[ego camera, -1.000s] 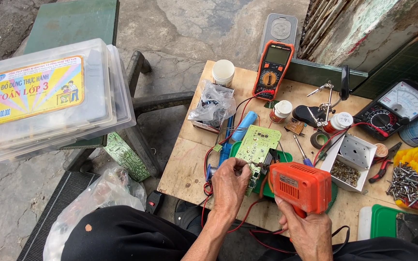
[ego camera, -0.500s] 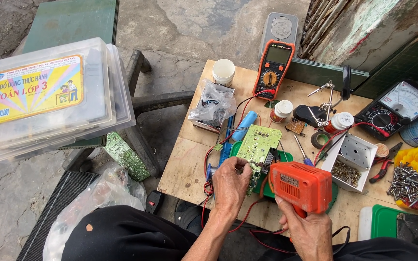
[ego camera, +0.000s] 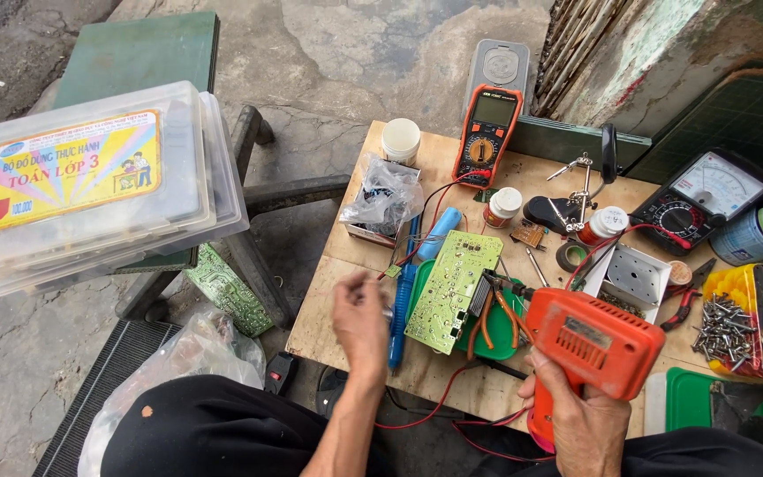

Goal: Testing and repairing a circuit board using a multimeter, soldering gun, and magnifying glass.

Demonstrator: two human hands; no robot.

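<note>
Orange plastic forms the blocky body of the soldering gun (ego camera: 591,340), with a darker label on its side and a thin metal tip at its front. Its long axis runs from the near right edge of the tabletop (ego camera: 337,291) toward the middle, tip pointing left and slightly away, ending over the green circuit board (ego camera: 452,287). The right hand (ego camera: 580,420) wraps the grip from below, fingers closed tight around it. The left hand (ego camera: 359,322) hovers over the near left part of the tabletop, fingers pinched narrow on a thin metal piece I cannot identify, just beside a blue pen-like tool (ego camera: 399,309), left of the board.
</note>
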